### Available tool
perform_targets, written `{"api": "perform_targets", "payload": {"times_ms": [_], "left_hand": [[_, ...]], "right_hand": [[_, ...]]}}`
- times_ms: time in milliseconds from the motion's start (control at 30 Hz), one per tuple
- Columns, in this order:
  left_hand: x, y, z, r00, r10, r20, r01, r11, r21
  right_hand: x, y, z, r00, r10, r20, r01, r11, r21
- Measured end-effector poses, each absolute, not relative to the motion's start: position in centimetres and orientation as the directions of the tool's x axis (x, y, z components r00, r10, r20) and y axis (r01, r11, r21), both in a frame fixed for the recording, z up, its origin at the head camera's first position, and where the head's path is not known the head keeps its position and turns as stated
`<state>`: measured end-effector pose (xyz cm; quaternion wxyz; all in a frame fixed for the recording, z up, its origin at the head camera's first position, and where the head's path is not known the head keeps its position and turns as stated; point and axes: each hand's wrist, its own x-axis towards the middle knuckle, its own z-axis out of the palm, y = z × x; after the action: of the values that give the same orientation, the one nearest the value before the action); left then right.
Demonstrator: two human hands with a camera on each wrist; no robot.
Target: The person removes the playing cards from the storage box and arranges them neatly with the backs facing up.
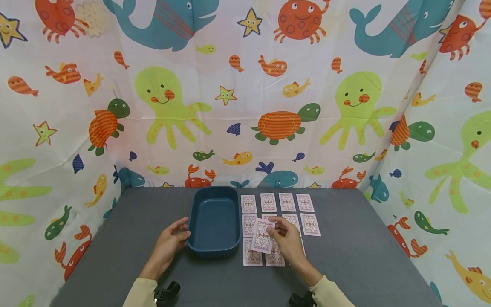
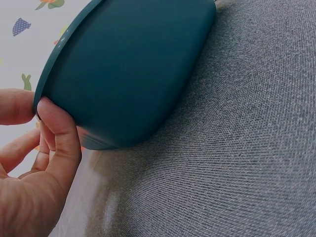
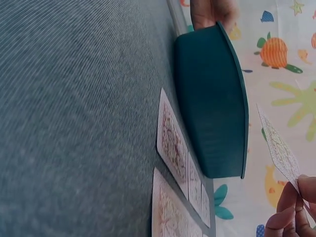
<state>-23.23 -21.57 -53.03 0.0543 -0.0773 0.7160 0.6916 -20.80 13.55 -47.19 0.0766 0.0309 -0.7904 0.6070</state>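
A dark teal rectangular tub (image 1: 215, 224) stands on the grey table, nothing visible inside it. My left hand (image 1: 170, 243) pinches its left rim; the left wrist view shows thumb and fingers at the rim (image 2: 45, 74). Between thumb and fingers, my right hand (image 1: 288, 244) holds a patterned playing card (image 1: 262, 236), its back facing up. That card hovers over the front-left of several playing cards (image 1: 253, 259) laid back up in rows right of the tub. In the right wrist view the held card (image 3: 279, 145) is lifted clear of the table. My right hand partly hides some cards in the rows.
The grey cloth-covered table (image 1: 345, 264) meets a curtain (image 1: 245, 162) printed with sea animals at the back and both sides. The tub's right wall runs close beside the left column of cards.
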Motion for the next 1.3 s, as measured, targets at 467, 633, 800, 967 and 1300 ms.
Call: {"api": "perform_targets", "payload": {"times_ms": [467,633,800,967,1300], "left_hand": [[-23.4,-21.8,-53.2,-0.98,-0.046,-0.193,-0.194,0.027,0.981],[-23.4,-21.8,-52.9,-0.982,-0.04,-0.186,-0.187,0.033,0.982],[-23.4,-21.6,-53.0,-0.979,-0.039,-0.199,-0.201,0.03,0.979],[-23.5,-21.6,-53.0,-0.979,-0.046,-0.198,-0.199,0.033,0.979],[-23.4,-21.9,-53.1,-0.98,-0.043,-0.193,-0.195,0.05,0.979]], "right_hand": [[-20.6,16.5,-47.4,-0.987,0.016,0.16,-0.148,0.301,-0.942],[-20.6,17.5,-47.5,-0.987,0.021,0.16,-0.145,0.318,-0.937],[-20.5,18.6,-47.7,-0.989,0.045,0.143,-0.12,0.331,-0.936],[-21.6,20.3,-50.0,-0.99,0.049,0.13,-0.106,0.335,-0.936],[-22.2,23.0,-51.7,-0.987,0.072,0.143,-0.108,0.362,-0.926]]}}
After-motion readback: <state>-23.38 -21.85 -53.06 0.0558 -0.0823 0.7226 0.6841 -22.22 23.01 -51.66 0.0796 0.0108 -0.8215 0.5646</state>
